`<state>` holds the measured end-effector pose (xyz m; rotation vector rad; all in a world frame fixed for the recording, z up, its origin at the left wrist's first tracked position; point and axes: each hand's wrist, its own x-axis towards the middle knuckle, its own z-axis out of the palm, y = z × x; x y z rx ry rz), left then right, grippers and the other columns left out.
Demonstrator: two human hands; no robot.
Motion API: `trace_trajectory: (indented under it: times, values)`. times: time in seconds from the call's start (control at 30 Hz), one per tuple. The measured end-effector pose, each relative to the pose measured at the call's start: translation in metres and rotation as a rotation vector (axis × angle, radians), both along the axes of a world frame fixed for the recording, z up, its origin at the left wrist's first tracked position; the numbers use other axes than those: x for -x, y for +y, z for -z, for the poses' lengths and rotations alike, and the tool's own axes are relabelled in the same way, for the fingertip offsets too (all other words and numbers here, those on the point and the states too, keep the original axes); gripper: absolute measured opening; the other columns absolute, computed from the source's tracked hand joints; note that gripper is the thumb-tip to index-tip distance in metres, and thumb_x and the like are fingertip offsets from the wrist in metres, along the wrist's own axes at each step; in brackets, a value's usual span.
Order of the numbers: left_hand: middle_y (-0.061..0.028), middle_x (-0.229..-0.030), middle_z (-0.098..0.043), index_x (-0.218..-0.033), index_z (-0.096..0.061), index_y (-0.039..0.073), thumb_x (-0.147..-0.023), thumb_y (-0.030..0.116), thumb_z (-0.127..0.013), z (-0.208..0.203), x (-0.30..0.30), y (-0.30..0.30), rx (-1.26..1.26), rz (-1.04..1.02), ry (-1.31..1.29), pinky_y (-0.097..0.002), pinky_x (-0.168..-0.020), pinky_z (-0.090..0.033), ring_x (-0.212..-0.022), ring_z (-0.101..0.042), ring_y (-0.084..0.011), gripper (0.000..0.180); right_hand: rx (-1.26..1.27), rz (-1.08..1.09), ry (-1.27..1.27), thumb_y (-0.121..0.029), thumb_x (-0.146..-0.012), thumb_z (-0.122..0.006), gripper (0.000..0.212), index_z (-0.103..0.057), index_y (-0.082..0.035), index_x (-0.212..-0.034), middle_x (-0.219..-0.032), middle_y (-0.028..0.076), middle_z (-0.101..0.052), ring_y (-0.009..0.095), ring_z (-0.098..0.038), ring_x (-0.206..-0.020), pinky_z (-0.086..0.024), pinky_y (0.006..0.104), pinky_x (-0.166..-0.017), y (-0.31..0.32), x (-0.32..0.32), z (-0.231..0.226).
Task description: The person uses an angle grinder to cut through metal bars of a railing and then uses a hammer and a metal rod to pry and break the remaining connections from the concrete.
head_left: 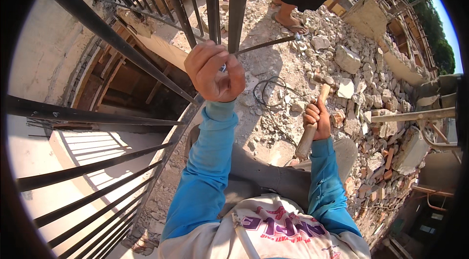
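My left hand [215, 71] is closed in front of the black metal bars of a railing. A dark steel rod [266, 44] runs out from beside its fingers to the right, with a pale, shiny far end. A bit of metal glints between thumb and fingers; the rest of the grip is hidden. Lower and to the right, my right hand [317, 118] is wrapped round the wooden handle of a hammer [307, 140]. The hammer's head [326, 80] points away from me, over the rubble. Rod and hammer are apart.
Black railing bars [97, 117] fan out along my left. Broken masonry [348, 58] covers the ground ahead and right. A thin dark cable [268, 83] lies coiled between my hands. Another person's sandalled foot [292, 22] stands near the rod's far end. A pole [413, 114] juts in from the right.
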<state>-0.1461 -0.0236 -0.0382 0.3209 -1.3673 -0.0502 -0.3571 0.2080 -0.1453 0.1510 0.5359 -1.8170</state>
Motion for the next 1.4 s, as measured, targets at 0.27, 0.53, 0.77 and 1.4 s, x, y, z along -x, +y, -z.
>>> trace_trajectory:
  times: [0.27,0.53,0.77,1.4]
  values:
    - [-0.0098,-0.104,-0.054,-0.122,-0.041,0.0,-0.091,0.026,-0.061,-0.016,-0.036,-0.078,-0.58,0.265,0.003,-0.034,-0.086,-0.045,-0.101,-0.055,-0.02,0.045,-0.028,0.37,-0.514,-0.038,-0.096,-0.051,0.034,-0.051,-0.009,-0.08,-0.054,-0.004,-0.038,0.009,-0.041,-0.05,-0.044,0.0246,-0.054,-0.05,-0.05,0.119]
    - [-0.0042,-0.074,-0.052,-0.079,-0.053,0.001,-0.099,0.039,-0.045,0.009,-0.015,-0.099,-0.582,0.266,-0.061,-0.026,-0.065,-0.037,-0.07,-0.047,-0.0117,0.044,0.036,-0.149,-0.424,-0.028,-0.096,-0.054,0.033,-0.04,-0.014,-0.069,-0.055,-0.006,-0.036,0.006,-0.036,-0.046,-0.034,0.0235,-0.044,-0.122,-0.1,0.096]
    - [-0.0059,-0.077,-0.055,-0.082,-0.055,-0.001,-0.1,0.032,-0.044,0.007,-0.009,-0.101,-0.509,0.303,-0.023,-0.0298,-0.071,-0.041,-0.074,-0.051,-0.0162,0.039,-0.469,0.656,-0.38,-0.026,-0.095,-0.054,0.036,-0.037,-0.016,-0.064,-0.051,-0.005,-0.033,0.008,-0.034,-0.045,-0.035,0.0243,-0.044,-0.156,-0.091,0.09]
    - [-0.0061,-0.079,-0.056,-0.081,-0.055,0.001,-0.1,0.038,-0.041,0.012,-0.014,-0.101,-0.479,0.277,-0.087,-0.0311,-0.07,-0.039,-0.076,-0.051,-0.0164,0.044,-0.054,0.134,-0.545,-0.021,-0.094,-0.05,0.032,-0.037,-0.015,-0.066,-0.05,-0.006,-0.031,0.008,-0.032,-0.043,-0.033,0.024,-0.042,-0.173,-0.123,0.091]
